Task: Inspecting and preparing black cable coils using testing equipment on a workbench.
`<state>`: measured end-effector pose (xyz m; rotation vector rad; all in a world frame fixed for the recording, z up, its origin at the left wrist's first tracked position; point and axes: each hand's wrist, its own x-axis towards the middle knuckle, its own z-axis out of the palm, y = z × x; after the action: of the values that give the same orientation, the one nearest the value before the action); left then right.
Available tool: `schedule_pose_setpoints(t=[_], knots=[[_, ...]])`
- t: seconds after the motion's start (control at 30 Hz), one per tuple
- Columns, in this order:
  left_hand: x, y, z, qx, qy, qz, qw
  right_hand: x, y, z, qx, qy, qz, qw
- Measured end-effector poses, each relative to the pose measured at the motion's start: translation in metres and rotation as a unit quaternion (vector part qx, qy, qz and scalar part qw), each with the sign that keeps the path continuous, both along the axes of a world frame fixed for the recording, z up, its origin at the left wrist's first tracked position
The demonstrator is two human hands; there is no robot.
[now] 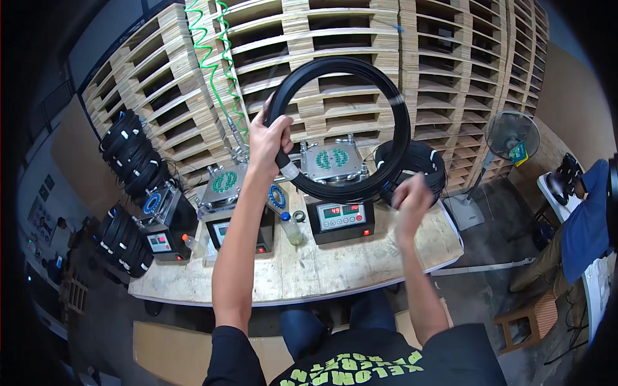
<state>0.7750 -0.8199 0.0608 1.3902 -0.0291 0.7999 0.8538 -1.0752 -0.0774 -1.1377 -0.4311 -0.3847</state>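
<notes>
A large coil of black cable [402,125] hangs upright in the air over the bench, with pale bands on its left and right sides. My left hand [267,143] is closed around the coil's left side, just above the lower pale band. By the coil's lower right stands my right hand [413,196], smeared by motion, so its fingers cannot be read. Behind and below the coil is a black counter box [341,219] with a lit red display and a metal top plate bearing green pieces [331,159]. More black coils [434,161] lie behind my right hand.
Two similar machines [164,238] stand left on the wooden bench [296,276], beside a small blue-capped bottle [291,230]. Stacked pallets [360,38] rise behind; green spiral hoses [206,51] hang there. Coil piles [132,151] stand left, a fan [512,138] and a person [586,219] right.
</notes>
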Motion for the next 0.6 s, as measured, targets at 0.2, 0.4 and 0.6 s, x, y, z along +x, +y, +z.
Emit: schedule_pose_setpoints(t=[0.2, 0.4, 0.6], knots=[[-0.004, -0.030, -0.043, -0.128, -0.150, 0.015, 0.980, -0.010, 0.027, -0.022, 0.199, 0.228, 0.396, 0.867], [-0.028, -0.019, -0.090, -0.118, -0.114, 0.011, 0.986, 0.040, 0.029, 0.015, 0.238, 0.208, 0.128, 0.940], [-0.010, 0.002, -0.094, -0.021, -0.010, 0.133, 0.991, 0.089, 0.040, 0.007, 0.090, 0.074, 0.133, 0.984]])
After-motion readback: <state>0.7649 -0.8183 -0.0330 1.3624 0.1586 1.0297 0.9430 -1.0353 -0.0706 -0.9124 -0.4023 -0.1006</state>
